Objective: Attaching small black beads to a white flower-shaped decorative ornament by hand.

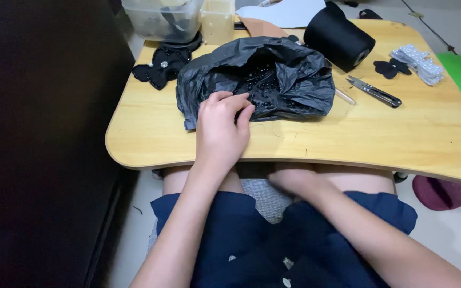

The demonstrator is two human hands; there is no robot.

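Note:
My left hand [221, 127] rests on the front edge of an open black plastic bag [273, 74] that lies on a small wooden lap table [390, 133]. Its fingertips are pinched together at the bag's opening, where many small shiny black beads [262, 85] show inside. I cannot tell whether it holds a bead. My right hand [293, 178] is below the table's front edge, over my lap, blurred and mostly hidden under the tabletop.
A black thread cone [339, 37] lies on its side at the back. Thread snips [374, 92], a small black fabric flower [392, 67] and a beaded white strip [418, 63] sit right. Black fabric pieces [161, 65] and clear plastic containers [166, 20] stand back left.

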